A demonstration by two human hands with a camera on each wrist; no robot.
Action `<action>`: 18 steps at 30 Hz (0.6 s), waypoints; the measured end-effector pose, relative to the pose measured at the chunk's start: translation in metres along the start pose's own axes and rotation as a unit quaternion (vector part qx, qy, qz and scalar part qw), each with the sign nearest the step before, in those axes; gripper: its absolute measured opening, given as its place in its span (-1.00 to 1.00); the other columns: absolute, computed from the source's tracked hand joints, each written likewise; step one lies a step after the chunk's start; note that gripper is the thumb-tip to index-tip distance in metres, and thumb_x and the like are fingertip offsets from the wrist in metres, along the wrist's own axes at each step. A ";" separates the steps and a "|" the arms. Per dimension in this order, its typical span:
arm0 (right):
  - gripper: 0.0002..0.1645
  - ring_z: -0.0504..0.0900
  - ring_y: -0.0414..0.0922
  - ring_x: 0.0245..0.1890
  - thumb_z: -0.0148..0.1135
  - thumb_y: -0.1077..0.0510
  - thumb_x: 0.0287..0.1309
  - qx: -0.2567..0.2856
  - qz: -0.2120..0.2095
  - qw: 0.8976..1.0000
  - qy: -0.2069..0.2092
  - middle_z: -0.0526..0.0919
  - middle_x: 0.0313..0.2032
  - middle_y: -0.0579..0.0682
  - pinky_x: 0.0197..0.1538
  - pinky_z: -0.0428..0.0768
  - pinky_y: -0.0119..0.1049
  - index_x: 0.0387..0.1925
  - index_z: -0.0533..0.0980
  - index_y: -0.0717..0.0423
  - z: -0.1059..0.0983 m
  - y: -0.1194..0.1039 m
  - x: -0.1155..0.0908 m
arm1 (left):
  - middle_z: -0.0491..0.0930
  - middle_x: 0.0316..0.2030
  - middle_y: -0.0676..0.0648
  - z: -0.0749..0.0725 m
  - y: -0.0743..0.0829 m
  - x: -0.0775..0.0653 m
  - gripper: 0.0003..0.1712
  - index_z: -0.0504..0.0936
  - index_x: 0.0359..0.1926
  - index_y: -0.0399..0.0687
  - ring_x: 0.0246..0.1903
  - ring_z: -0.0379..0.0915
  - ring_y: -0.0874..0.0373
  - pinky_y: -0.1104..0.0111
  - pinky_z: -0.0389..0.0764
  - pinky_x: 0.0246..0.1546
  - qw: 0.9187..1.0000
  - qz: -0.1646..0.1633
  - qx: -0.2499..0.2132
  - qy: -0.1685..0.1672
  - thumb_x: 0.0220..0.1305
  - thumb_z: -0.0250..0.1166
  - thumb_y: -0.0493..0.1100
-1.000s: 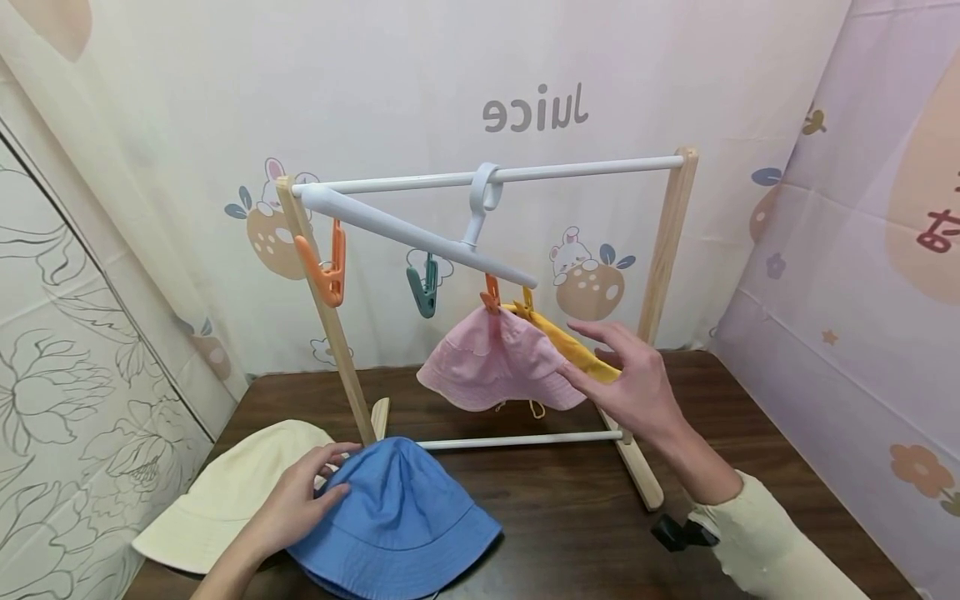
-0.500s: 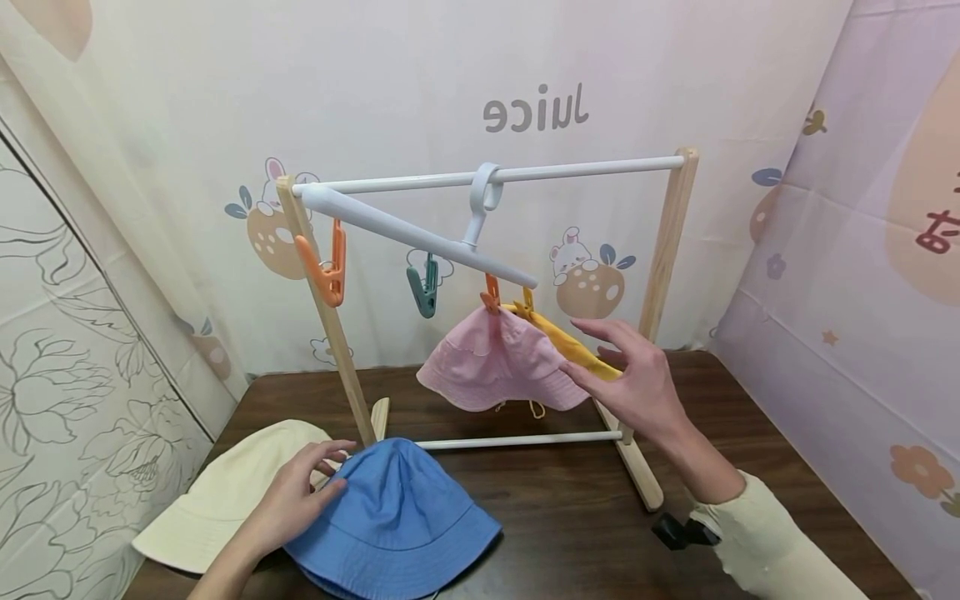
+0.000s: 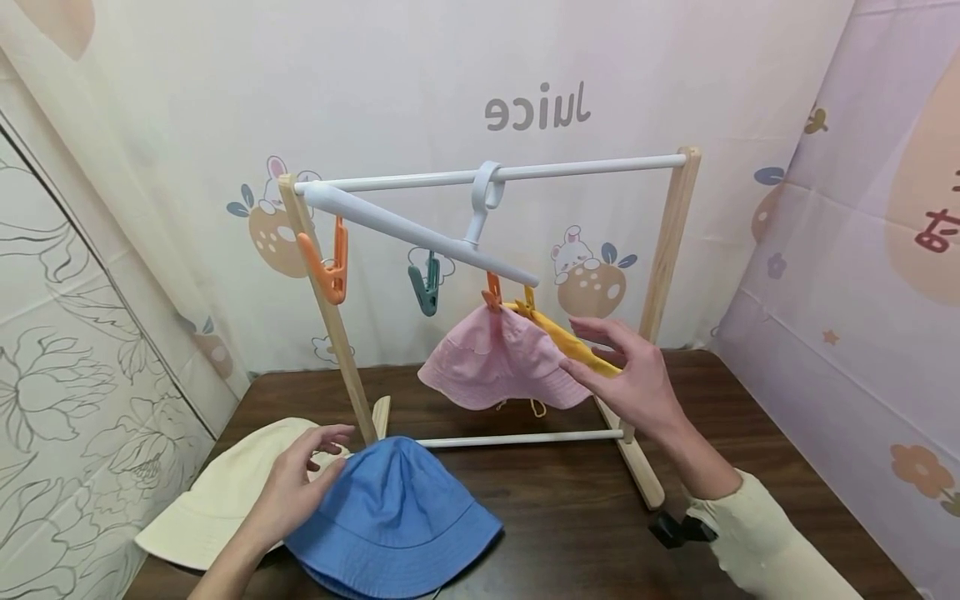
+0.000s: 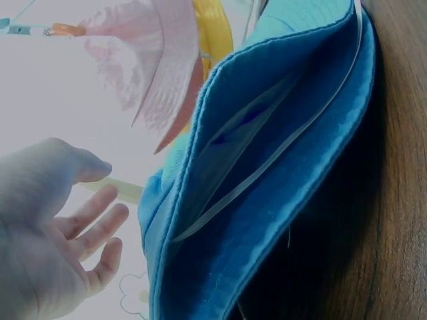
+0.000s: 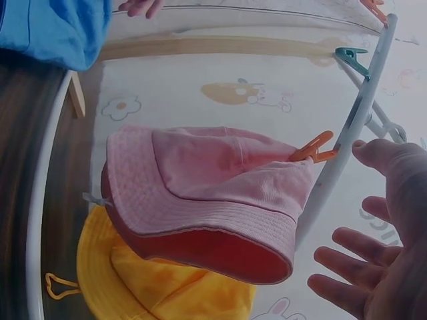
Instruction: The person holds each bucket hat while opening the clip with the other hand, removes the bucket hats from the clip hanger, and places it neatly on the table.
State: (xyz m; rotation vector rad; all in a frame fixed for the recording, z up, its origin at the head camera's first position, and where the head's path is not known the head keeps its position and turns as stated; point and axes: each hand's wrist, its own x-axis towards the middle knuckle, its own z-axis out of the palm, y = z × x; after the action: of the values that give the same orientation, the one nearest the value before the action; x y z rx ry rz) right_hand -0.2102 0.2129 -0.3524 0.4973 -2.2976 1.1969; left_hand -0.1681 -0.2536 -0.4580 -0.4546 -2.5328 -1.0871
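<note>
My left hand [image 3: 296, 483] hovers over the left side of a blue bucket hat [image 3: 397, 517], its fingers relaxed. The left wrist view shows that hand apart from the hat's wide brim [image 4: 267, 167]. A pink bucket hat [image 3: 498, 367] hangs from an orange clothespin [image 3: 492, 293] on a white hanger [image 3: 397, 229]. Behind it, a yellow hat [image 3: 562, 337] hangs from a yellow clothespin [image 3: 528, 305]. My right hand [image 3: 637, 379] is at the right edge of the pink hat, fingers spread. Seen from the right wrist, its palm [image 5: 400, 247] faces the hats and grips nothing.
The hanger tilts from the top rail [image 3: 592, 170] of a wooden-legged rack. An orange clothespin [image 3: 330, 267] and a green clothespin [image 3: 426, 285] dangle with nothing in them. A cream hat [image 3: 217, 500] lies on the dark table [image 3: 570, 533] behind the blue one.
My left hand has lifted slightly up and left, off the blue hat. My right hand and the hanging hats stay nearly where they were.
</note>
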 end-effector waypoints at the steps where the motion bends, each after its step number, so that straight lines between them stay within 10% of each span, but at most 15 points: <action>1: -0.36 0.78 0.17 0.33 0.64 0.21 0.32 0.005 0.006 1.000 -0.003 0.77 0.34 0.15 0.32 0.75 0.01 0.38 0.66 0.12 0.000 0.000 0.000 | 0.82 0.05 -0.01 0.000 0.001 0.000 -0.53 0.73 0.32 0.01 -0.03 0.70 0.22 0.38 0.57 -0.20 1.000 0.001 -0.001 0.002 0.45 0.47 -0.37; 12: -0.41 0.80 -0.29 0.25 0.58 0.21 0.39 0.053 0.033 0.998 -0.016 0.79 0.34 0.15 0.20 0.78 -0.40 0.40 0.66 0.08 -0.003 0.001 0.004 | 0.84 0.09 -0.10 0.005 0.006 0.003 -0.57 0.74 0.29 -0.03 -0.02 0.67 0.36 0.39 0.58 -0.19 0.999 0.022 -0.024 0.019 0.47 0.44 -0.38; 18: -0.38 0.79 0.10 0.35 0.55 0.19 0.43 0.068 0.044 0.996 -0.028 0.78 0.37 0.17 0.25 0.81 -0.16 0.44 0.62 0.14 -0.002 0.001 0.007 | 0.85 0.09 -0.08 0.007 0.008 0.003 -0.54 0.74 0.30 -0.04 0.02 0.72 0.31 0.36 0.63 -0.15 0.998 0.041 -0.036 0.017 0.45 0.44 -0.42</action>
State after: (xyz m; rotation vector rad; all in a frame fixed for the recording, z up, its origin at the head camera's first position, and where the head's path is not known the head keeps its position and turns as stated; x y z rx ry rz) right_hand -0.2163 0.2142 -0.3480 0.4867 -2.3170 1.4055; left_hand -0.1687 -0.2429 -0.4564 -0.5490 -2.4289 -1.1486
